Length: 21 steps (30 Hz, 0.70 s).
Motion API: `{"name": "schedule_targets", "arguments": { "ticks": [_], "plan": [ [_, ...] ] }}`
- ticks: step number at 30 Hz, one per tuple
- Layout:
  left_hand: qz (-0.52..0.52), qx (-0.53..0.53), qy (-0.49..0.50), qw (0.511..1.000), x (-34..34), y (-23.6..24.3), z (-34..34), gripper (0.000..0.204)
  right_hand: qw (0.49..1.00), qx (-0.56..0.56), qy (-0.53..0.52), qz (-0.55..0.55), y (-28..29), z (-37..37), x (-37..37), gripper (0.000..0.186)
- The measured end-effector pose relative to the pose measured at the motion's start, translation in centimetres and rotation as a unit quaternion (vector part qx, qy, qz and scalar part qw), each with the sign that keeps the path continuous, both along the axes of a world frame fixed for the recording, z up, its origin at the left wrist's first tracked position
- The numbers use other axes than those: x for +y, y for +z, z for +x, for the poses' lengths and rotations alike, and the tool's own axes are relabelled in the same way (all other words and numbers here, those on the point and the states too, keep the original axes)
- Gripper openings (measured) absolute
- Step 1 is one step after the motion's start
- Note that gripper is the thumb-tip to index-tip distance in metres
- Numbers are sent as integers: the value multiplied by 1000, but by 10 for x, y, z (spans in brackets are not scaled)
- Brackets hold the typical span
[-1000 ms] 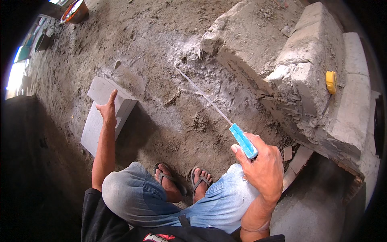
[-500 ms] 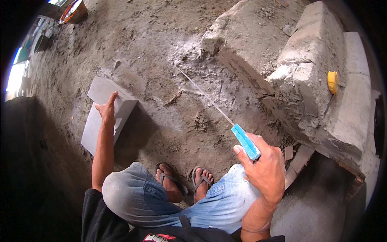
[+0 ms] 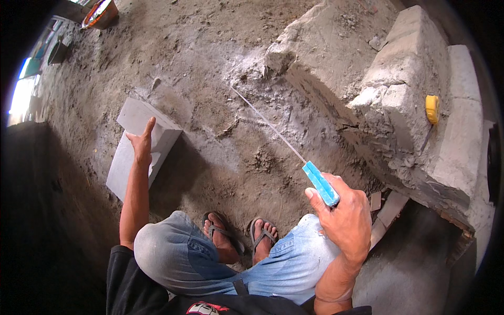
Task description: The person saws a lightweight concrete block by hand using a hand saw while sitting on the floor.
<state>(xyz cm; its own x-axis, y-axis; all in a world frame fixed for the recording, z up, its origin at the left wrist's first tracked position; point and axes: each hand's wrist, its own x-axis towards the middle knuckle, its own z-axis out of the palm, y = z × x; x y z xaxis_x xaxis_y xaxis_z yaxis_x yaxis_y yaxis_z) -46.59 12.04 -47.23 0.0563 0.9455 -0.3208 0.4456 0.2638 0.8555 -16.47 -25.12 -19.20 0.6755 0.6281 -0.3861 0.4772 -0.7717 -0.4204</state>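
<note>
On the left, a pale grey lightweight concrete block (image 3: pixel 118 165) stands on the dirt, its long side slanting. My left hand (image 3: pixel 140 143) grips its face, with thumb and fingers spread around an edge. In my right hand (image 3: pixel 346 220), above my right knee, is a hand saw (image 3: pixel 320 184) with a blue handle. Its thin blade shows edge-on and points away to the far left, over the dirt. The blade tip is well apart from the block.
Along the right runs a low block wall (image 3: pixel 404 73) with rough mortar. A yellow tape measure (image 3: pixel 432 109) rests on it. An orange bucket (image 3: pixel 101 14) stands at the far left on the uneven dirt floor (image 3: pixel 205 63). My sandalled feet (image 3: pixel 262 236) are between block and wall.
The whole view has shifted very slightly. Both hands keep their hold on the block and the saw, with hardly any movement.
</note>
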Motion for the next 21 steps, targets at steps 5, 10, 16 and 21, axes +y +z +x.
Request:
{"name": "schedule_targets", "arguments": {
  "ticks": [5,10,16,21],
  "plan": [
    [44,134,84,986,-1,-2,-17,111,999,29,-14,-5,2,0,0,42],
    [234,313,-207,897,-10,4,-27,70,1000,-5,-7,-3,0,2,-4,43],
    [248,349,-190,883,0,20,-30,59,999,21,-2,24,9,-4,8,42],
    [246,346,-232,875,16,88,-12,46,985,-2,53,162,6,-39,28,44]
  ]
}}
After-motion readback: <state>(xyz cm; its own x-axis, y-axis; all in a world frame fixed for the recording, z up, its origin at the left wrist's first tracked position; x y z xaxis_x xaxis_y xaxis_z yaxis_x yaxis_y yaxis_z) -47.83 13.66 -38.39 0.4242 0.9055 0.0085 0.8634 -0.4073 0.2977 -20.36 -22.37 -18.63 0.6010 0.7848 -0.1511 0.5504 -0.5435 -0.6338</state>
